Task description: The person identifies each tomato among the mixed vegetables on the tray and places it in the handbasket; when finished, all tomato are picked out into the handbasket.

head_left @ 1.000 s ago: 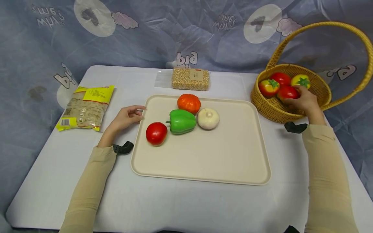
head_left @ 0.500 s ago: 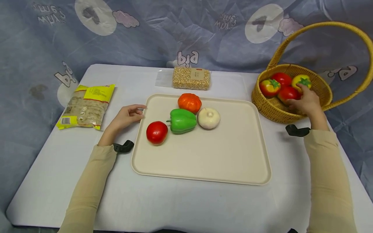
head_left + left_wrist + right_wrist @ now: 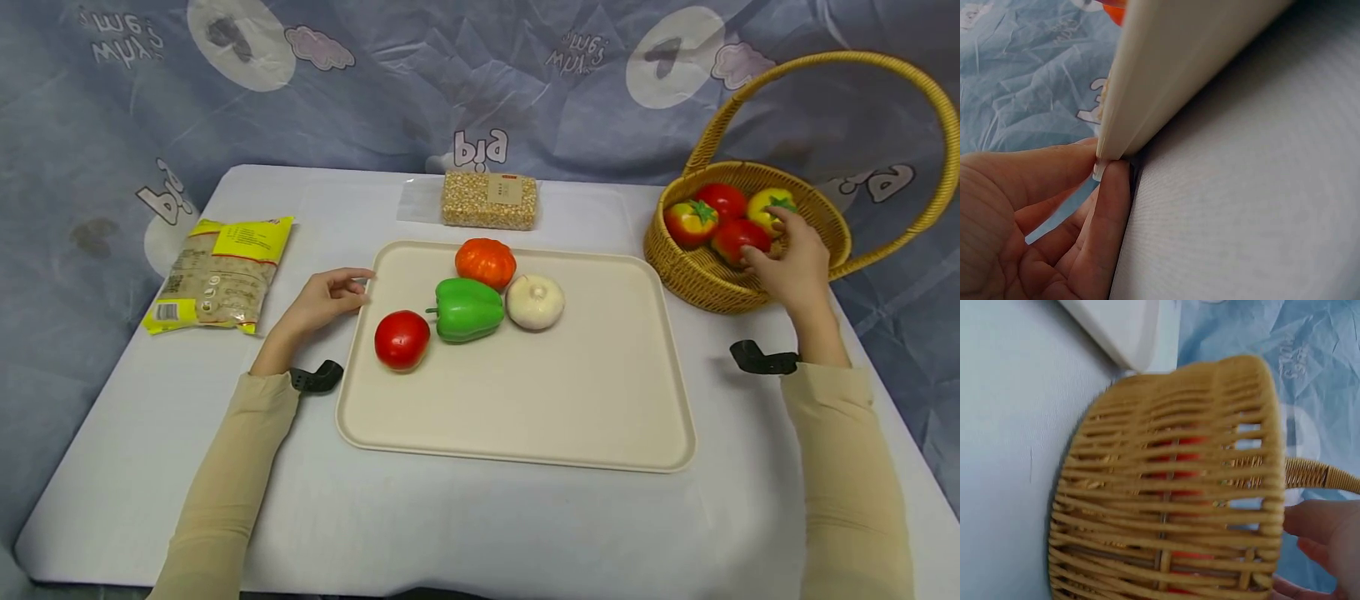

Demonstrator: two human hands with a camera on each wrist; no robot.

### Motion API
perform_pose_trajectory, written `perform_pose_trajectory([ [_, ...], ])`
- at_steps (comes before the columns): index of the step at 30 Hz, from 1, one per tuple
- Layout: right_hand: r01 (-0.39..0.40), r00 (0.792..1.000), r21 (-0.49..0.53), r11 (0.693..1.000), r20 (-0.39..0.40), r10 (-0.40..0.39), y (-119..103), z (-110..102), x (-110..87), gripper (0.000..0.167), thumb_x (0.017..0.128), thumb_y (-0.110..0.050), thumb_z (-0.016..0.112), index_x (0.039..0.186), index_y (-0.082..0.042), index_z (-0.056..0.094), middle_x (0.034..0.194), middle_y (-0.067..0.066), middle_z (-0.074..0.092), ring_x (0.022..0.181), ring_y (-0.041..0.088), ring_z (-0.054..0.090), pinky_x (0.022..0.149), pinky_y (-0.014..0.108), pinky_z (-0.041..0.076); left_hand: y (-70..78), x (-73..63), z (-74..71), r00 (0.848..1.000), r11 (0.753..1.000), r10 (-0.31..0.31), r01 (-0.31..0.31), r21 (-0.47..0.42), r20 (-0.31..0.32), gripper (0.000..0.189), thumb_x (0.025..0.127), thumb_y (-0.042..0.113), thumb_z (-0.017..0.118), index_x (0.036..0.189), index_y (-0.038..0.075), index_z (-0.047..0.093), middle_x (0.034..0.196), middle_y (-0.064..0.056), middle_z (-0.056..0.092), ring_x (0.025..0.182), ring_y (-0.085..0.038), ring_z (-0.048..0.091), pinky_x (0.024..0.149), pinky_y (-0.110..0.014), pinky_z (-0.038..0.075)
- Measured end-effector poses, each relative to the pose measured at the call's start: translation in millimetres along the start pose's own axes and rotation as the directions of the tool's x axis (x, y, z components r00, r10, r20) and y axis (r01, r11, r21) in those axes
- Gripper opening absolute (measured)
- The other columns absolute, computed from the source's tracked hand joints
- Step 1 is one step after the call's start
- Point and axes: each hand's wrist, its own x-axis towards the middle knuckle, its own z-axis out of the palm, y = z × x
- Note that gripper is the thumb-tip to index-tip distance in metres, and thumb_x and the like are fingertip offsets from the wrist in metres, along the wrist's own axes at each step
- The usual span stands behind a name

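Note:
My left hand [image 3: 324, 302] is at the left side of the beige tray [image 3: 525, 400], pinching its rim between thumb and finger, as the left wrist view shows. On the tray lie a tomato [image 3: 402, 341], a green bell pepper [image 3: 468, 310], a small orange pumpkin [image 3: 486, 263] and a white garlic bulb [image 3: 535, 302]. Over the wicker basket [image 3: 697, 287] is my right hand [image 3: 797, 260], fingers spread and holding nothing, beside a red fruit [image 3: 738, 240] and a yellow one with a green top [image 3: 767, 207]. The basket wall hides part of this hand in the right wrist view.
Inside the basket are also a red-yellow fruit with a green top [image 3: 688, 223] and another red one [image 3: 722, 200]. The tall basket handle [image 3: 862, 57] arches above. A grain pack [image 3: 489, 202] lies behind the tray, a yellow-ended bag [image 3: 225, 275] to its left.
My right hand has come away from the red fruit, drawing back slightly toward me with its fingers opened. The fruit stays in the basket. My left hand keeps its place on the tray rim.

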Motion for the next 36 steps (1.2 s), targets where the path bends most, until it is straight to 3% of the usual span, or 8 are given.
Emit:
perform_pose_trajectory([
  [2, 0.006, 0.999, 0.027, 1.0, -0.048, -0.005, -3, 1, -4.6, 0.06, 0.091, -0.025, 0.056, 0.145, -0.014, 0.033, 0.131, 0.022, 0.044, 0.061, -0.02, 0.036, 0.057, -0.003, 0.031, 7.7, -3.6, 0.8, 1.0, 1.0, -0.005, 0.005, -0.007, 0.007, 0.042, 0.088, 0.006, 0.06, 0.129, -0.002, 0.052, 0.087, -0.001, 0.057, 0.07, 0.001, 0.056, 0.069, -0.013, 0.052],
  [5, 0.034, 0.993, 0.074, 0.997, -0.119, -0.026, -9, 4, -11.0, 0.056, 0.09, -0.022, 0.058, 0.142, -0.015, 0.04, 0.123, 0.01, 0.047, 0.062, -0.022, 0.039, 0.056, -0.003, 0.033, 23.3, -11.2, 2.2, 1.0, 1.0, -0.017, 0.018, -0.014, 0.021, 0.043, 0.089, 0.002, 0.058, 0.129, -0.007, 0.049, 0.087, -0.001, 0.056, 0.069, 0.0, 0.055, 0.068, -0.013, 0.051],
  [7, 0.059, 0.988, 0.098, 0.993, -0.149, -0.044, -15, 6, -15.1, 0.054, 0.089, -0.021, 0.059, 0.14, -0.015, 0.042, 0.121, 0.007, 0.047, 0.062, -0.023, 0.04, 0.057, -0.003, 0.034, 21.9, -10.5, 1.7, 1.0, 1.0, -0.018, 0.018, -0.013, 0.02, 0.042, 0.088, 0.002, 0.058, 0.129, -0.006, 0.05, 0.087, -0.001, 0.056, 0.069, 0.0, 0.055, 0.067, -0.013, 0.051],
  [12, 0.113, 0.979, 0.12, 0.986, -0.18, -0.091, -28, 10, -23.7, 0.051, 0.089, -0.019, 0.059, 0.138, -0.016, 0.044, 0.127, 0.018, 0.048, 0.063, -0.023, 0.04, 0.06, -0.005, 0.033, 7.5, -2.9, -0.7, 1.0, 1.0, -0.027, 0.027, -0.005, 0.011, 0.042, 0.089, 0.004, 0.059, 0.129, -0.003, 0.051, 0.087, 0.0, 0.056, 0.068, 0.0, 0.054, 0.066, -0.012, 0.05],
  [19, 0.26, 0.945, 0.175, 0.95, -0.249, -0.213, -47, 19, -33.7, 0.049, 0.086, -0.01, 0.062, 0.133, -0.013, 0.051, 0.125, 0.019, 0.053, 0.066, -0.024, 0.043, 0.066, -0.005, 0.036, -4.4, 3.4, -0.7, 1.0, 1.0, -0.018, 0.017, 0.014, 0.016, 0.044, 0.09, 0.007, 0.059, 0.131, -0.003, 0.049, 0.086, 0.003, 0.056, 0.069, 0.001, 0.054, 0.066, -0.012, 0.05],
  [24, 0.324, 0.928, 0.163, 0.932, -0.245, -0.28, -61, 24, -40.8, 0.049, 0.085, -0.008, 0.062, 0.133, -0.012, 0.051, 0.124, 0.019, 0.054, 0.069, -0.025, 0.044, 0.068, -0.004, 0.036, 1.9, -0.2, -0.2, 1.0, 1.0, -0.026, 0.026, 0.004, 0.012, 0.043, 0.09, 0.007, 0.059, 0.131, -0.002, 0.05, 0.087, 0.002, 0.056, 0.069, 0.001, 0.054, 0.066, -0.012, 0.049],
  [30, 0.428, 0.889, 0.149, 0.892, -0.246, -0.386, -77, 31, -47.7, 0.049, 0.083, -0.002, 0.064, 0.13, -0.005, 0.051, 0.118, 0.022, 0.053, 0.073, -0.028, 0.044, 0.07, -0.003, 0.036, 19.0, -8.4, 2.1, 0.999, 0.999, -0.032, 0.032, -0.006, 0.017, 0.042, 0.089, 0.001, 0.057, 0.129, -0.006, 0.05, 0.087, -0.004, 0.055, 0.068, 0.0, 0.054, 0.066, -0.012, 0.051],
  [36, 0.503, 0.856, 0.173, 0.847, -0.231, -0.462, -96, 38, -53.6, 0.051, 0.081, 0.002, 0.065, 0.13, -0.005, 0.052, 0.115, 0.022, 0.055, 0.076, -0.026, 0.047, 0.071, -0.003, 0.039, 6.8, -2.9, 0.2, 1.0, 1.0, -0.023, 0.023, -0.013, 0.013, 0.043, 0.089, 0.004, 0.058, 0.131, -0.003, 0.05, 0.088, 0.0, 0.056, 0.069, 0.001, 0.054, 0.067, -0.012, 0.051],
])
